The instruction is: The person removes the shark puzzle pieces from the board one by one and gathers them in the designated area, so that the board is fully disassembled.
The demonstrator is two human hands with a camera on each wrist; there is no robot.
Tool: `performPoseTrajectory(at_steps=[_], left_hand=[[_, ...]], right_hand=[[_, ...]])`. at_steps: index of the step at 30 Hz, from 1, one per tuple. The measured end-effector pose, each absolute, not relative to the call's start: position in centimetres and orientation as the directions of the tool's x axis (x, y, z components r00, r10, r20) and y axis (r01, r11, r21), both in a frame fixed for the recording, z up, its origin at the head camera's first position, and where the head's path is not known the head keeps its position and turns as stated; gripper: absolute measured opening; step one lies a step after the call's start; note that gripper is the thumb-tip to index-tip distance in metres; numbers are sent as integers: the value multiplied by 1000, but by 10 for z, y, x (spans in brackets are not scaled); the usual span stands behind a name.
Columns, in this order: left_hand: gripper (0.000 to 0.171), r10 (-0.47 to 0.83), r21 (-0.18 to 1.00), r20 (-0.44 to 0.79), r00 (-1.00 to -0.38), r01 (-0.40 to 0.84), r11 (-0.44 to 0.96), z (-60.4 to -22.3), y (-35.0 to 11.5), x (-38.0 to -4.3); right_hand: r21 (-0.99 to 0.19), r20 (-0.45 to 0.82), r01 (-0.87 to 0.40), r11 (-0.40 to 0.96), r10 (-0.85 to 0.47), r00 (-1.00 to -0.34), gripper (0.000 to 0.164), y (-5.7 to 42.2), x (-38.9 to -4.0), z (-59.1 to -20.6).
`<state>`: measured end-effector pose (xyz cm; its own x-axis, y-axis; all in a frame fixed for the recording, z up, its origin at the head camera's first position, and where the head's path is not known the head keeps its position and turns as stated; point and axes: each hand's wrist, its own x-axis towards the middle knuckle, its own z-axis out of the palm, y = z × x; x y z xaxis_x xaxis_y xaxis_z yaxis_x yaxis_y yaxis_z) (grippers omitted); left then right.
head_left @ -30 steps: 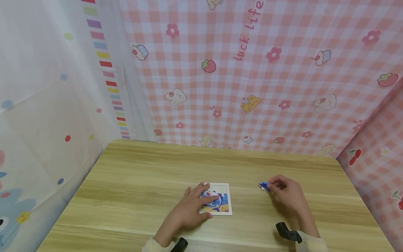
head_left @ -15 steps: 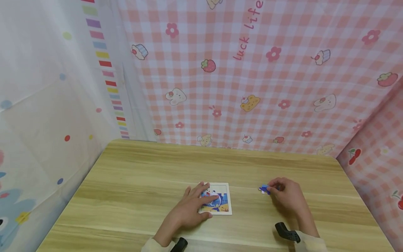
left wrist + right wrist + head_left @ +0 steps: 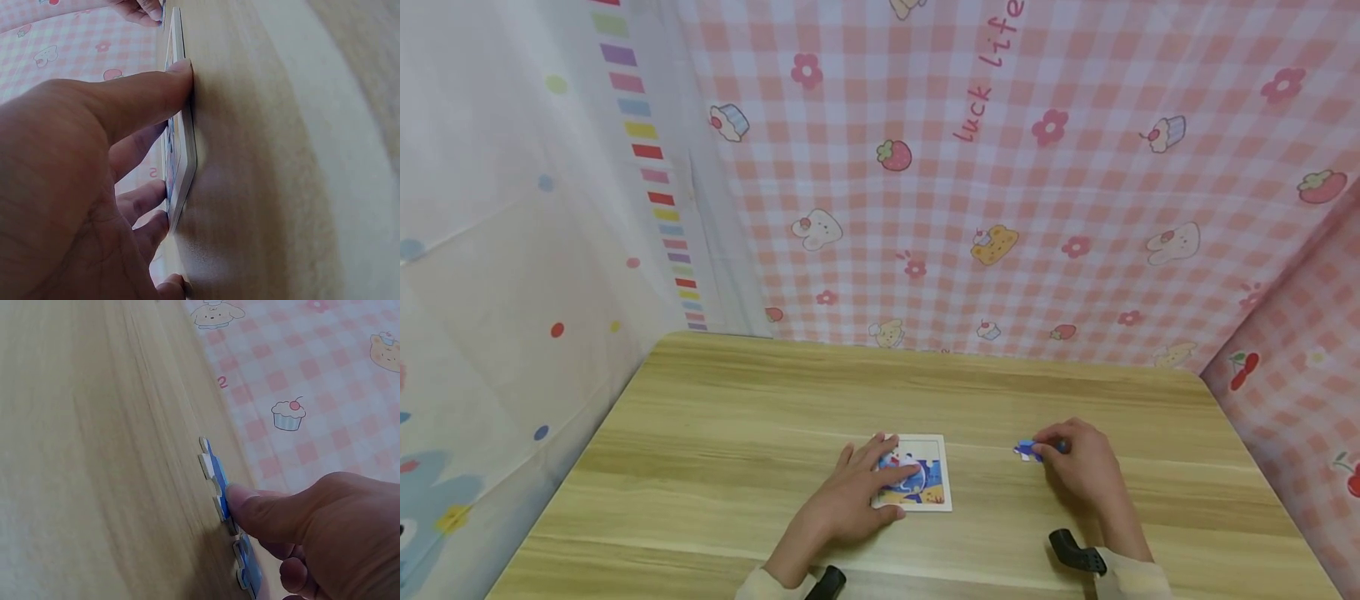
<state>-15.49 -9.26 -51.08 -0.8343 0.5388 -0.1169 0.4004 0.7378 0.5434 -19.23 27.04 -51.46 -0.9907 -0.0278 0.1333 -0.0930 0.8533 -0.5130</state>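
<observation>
My left hand rests spread over the left side of a white-framed jigsaw board, whose lower part bears a blue, purple and yellow picture. In the left wrist view, the thumb lies along the board's near edge and the fingers reach over its face, hiding part of the picture. To the right of the board, my right hand pinches a blue and white puzzle piece close over the table. In the right wrist view, the thumb presses on that piece, and another blue puzzle piece shows beneath the hand.
The wooden table runs back to a pink checked cloth hanging behind it. A white dotted cloth hangs along the left side. Black wrist mounts sit at the cuffs of both sleeves.
The right hand has shifted slightly left with the puzzle piece, which is turned flatter than a second ago. The left hand stays in place on the board.
</observation>
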Motion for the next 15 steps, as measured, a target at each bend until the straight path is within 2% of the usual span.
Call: performPoseTrajectory(at_steps=[7, 15], left_hand=[[58, 540, 541, -104, -835, 408, 735, -513, -93, -156], [56, 534, 542, -63, -843, 420, 727, -513, -94, -157]], right_hand=[[-549, 117, -59, 834, 7, -993, 6, 272, -190, -510], [-599, 170, -77, 797, 33, -985, 13, 269, -187, -501]])
